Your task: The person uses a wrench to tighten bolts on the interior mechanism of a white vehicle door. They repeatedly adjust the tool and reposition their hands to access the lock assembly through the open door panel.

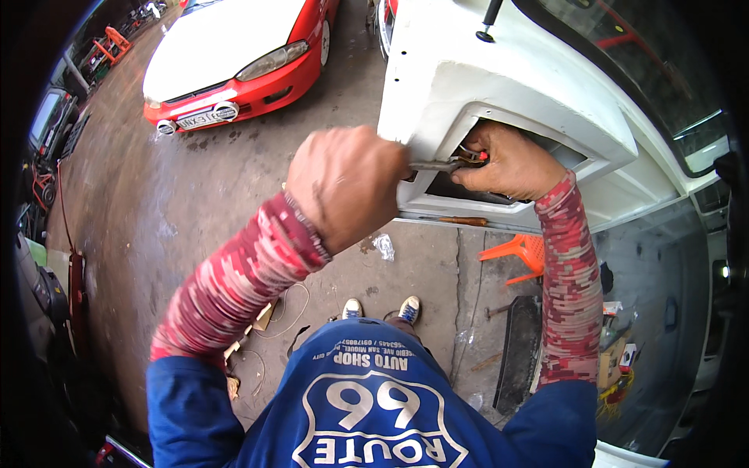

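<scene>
My left hand [347, 183], slightly blurred, is closed in a fist around a slim grey metal tool [434, 165]; its kind is hard to make out, as the fist hides most of it. The tool's end meets a small metal part with a red tip [481, 157], pinched between the thumb and fingers of my right hand [516, 162]. Both meet in front of a rectangular opening [558, 148] in a white vehicle panel [445, 86], with the right fingertips partly inside it. Below the opening, a tool with a wooden handle [466, 221] lies along the panel's lower edge.
A red and white car [234, 47] stands at the far left. An orange plastic stool [519, 256] and a long black panel [518, 355] are on the floor at right, near boxes and yellow wires [616, 394]. Crumpled plastic [384, 246] lies ahead of my shoes.
</scene>
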### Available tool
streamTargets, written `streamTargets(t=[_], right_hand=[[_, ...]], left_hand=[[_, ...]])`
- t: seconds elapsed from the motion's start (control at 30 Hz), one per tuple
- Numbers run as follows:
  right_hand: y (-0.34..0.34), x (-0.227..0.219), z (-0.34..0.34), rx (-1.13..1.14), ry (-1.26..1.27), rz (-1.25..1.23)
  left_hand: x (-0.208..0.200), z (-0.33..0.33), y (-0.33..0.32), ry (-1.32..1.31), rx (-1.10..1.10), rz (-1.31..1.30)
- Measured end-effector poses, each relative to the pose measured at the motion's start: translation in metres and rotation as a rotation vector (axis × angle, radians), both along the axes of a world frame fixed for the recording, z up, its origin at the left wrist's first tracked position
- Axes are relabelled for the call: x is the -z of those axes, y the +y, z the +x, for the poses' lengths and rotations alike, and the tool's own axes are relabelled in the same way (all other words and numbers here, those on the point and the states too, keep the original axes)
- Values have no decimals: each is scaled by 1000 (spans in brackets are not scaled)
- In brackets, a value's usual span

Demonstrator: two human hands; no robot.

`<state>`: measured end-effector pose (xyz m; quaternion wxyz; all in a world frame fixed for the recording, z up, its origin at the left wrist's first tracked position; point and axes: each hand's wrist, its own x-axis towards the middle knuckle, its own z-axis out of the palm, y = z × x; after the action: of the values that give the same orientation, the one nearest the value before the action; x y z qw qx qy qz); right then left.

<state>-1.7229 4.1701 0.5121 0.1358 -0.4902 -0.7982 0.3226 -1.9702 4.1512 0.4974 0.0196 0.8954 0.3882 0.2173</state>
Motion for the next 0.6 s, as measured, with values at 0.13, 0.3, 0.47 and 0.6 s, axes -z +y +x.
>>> streamTargets(t=[0.13,0.3,0.47,0.6], right_hand=[[-3,-1,1,-11,5,20],[-7,0,9,-42,41,44],[-5,6,5,-77,71,83],[-8,0,1,-12,-41,37]], left_hand=[[-21,0,-4,130,-1,84],[23,-8,-26,-261,-113,-237],[89,22,-35,-749,-31,-667],[120,45,-36,-933,-28,-898]])
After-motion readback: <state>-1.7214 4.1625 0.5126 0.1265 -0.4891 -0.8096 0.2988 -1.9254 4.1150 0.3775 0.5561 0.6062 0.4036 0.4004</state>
